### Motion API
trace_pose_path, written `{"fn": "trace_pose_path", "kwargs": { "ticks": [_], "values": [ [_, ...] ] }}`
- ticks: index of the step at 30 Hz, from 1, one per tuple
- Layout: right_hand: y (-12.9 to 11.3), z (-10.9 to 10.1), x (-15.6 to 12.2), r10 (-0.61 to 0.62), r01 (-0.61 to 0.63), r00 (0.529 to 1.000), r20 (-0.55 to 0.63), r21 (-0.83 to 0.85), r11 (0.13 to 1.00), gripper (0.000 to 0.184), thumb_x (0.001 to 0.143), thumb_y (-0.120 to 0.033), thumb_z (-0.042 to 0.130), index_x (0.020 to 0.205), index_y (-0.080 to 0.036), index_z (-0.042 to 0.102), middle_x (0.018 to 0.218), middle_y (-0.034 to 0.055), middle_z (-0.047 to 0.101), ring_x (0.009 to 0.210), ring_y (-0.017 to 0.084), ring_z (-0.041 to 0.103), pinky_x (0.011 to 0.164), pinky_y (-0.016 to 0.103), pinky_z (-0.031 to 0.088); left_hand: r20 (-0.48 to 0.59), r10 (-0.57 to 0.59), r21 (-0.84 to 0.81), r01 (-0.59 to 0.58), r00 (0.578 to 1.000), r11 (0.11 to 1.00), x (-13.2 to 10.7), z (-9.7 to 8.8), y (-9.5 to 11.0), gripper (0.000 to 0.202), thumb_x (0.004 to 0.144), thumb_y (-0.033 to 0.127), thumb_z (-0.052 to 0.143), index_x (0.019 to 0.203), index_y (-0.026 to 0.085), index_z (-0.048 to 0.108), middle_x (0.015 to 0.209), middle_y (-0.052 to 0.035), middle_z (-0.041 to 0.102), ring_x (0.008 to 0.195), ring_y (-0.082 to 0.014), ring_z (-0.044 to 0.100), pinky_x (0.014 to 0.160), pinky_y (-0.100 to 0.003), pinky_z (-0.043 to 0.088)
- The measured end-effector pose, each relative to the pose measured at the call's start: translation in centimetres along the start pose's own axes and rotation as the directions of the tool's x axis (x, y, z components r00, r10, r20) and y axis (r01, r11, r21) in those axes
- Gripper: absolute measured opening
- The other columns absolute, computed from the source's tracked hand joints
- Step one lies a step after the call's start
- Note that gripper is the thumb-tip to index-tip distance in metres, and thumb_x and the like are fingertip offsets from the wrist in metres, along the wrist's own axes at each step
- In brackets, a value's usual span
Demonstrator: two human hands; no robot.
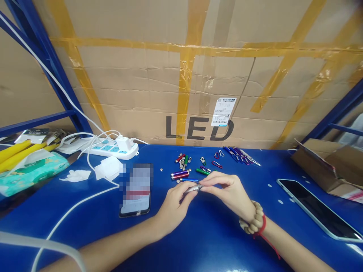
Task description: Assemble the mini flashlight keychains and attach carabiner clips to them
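Near the middle of the blue table, my left hand (pixel 176 206) pinches a small silver flashlight tube (pixel 194 187) between thumb and fingers. My right hand (pixel 227 189), with a bead bracelet at its wrist, closes thumb and fingertips on the tube's dark right end; whether a separate small part sits there is hidden. Just beyond the hands lie red and purple metal tubes (pixel 180 175), a blue tube (pixel 189 180) and a green tube (pixel 202 171). Several small round silver parts are scattered around them. Behind are carabiner clips, among them a red carabiner (pixel 217 164).
Long blue and purple pen-like sticks (pixel 241 155) lie at the back right. A lit phone (pixel 136 206) is at left, a dark phone (pixel 317 207) at right. White cables run from a power strip (pixel 113 149). An open carton (pixel 326 162) and a large taped box (pixel 141 87) border the table.
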State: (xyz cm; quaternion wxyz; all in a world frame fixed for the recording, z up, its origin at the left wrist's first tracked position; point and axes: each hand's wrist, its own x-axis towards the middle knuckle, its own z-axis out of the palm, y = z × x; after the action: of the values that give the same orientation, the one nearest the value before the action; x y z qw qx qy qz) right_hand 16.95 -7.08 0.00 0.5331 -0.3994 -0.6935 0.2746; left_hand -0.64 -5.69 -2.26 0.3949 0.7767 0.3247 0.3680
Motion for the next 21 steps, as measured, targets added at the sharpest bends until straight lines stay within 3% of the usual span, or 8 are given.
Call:
{"fn": "trace_pose_path", "kwargs": {
  "ticks": [7, 13, 18, 21],
  "values": [
    [-0.5, 0.0, -0.3, 0.01, -0.008, 1.0, 0.026, -0.097, 0.995, 0.008, 0.071, -0.029, 0.071, 0.071, -0.022, 0.073, 0.067, 0.0011, 0.069, 0.062, 0.013, 0.064, 0.058, 0.022, 0.054, -0.033, 0.036, -0.003, -0.036, 0.999, 0.999, -0.2, -0.1, -0.1, 0.023, 0.088, 0.026, 0.044, 0.095, 0.019, 0.064, 0.092, -0.0047, 0.067, 0.083, -0.0162, 0.059, 0.074, -0.025, 0.048],
    [-1.0, -0.1, -0.5, 0.115, -0.094, 0.989, 0.096, -0.195, 0.976, 0.021, 0.071, -0.038, 0.069, 0.066, -0.018, 0.069, 0.064, 0.0023, 0.069, 0.059, 0.014, 0.065, 0.056, 0.022, 0.053, 0.01, 0.104, 0.082, -0.104, 0.995, 0.991, -0.5, -0.2, -0.4, 0.024, 0.089, 0.026, 0.043, 0.09, 0.02, 0.066, 0.081, -0.0039, 0.066, 0.075, -0.0154, 0.058, 0.074, -0.026, 0.047],
    [-0.9, -0.2, -1.0, -0.069, 0.141, 0.978, 0.195, -0.385, 0.912, 0.022, 0.083, -0.032, 0.057, 0.068, -0.019, 0.066, 0.065, 0.0015, 0.066, 0.058, 0.011, 0.06, 0.056, 0.022, 0.048, 0.032, 0.118, 0.143, -0.121, 0.993, 0.982, -0.5, -0.2, -0.7, 0.022, 0.088, 0.023, 0.044, 0.089, 0.02, 0.066, 0.081, -0.0035, 0.067, 0.073, -0.015, 0.058, 0.072, -0.025, 0.046],
    [-0.9, 0.0, -1.3, -0.058, 0.184, 0.951, 0.302, -0.408, 0.894, 0.03, 0.088, -0.03, 0.048, 0.065, -0.018, 0.062, 0.062, 0.0015, 0.062, 0.056, 0.011, 0.057, 0.056, 0.021, 0.046, 0.052, 0.151, 0.175, -0.158, 0.987, 0.972, -0.5, -0.1, -0.9, 0.024, 0.089, 0.022, 0.042, 0.089, 0.019, 0.066, 0.079, -0.0036, 0.066, 0.073, -0.0151, 0.058, 0.071, -0.025, 0.046]
  ]
}}
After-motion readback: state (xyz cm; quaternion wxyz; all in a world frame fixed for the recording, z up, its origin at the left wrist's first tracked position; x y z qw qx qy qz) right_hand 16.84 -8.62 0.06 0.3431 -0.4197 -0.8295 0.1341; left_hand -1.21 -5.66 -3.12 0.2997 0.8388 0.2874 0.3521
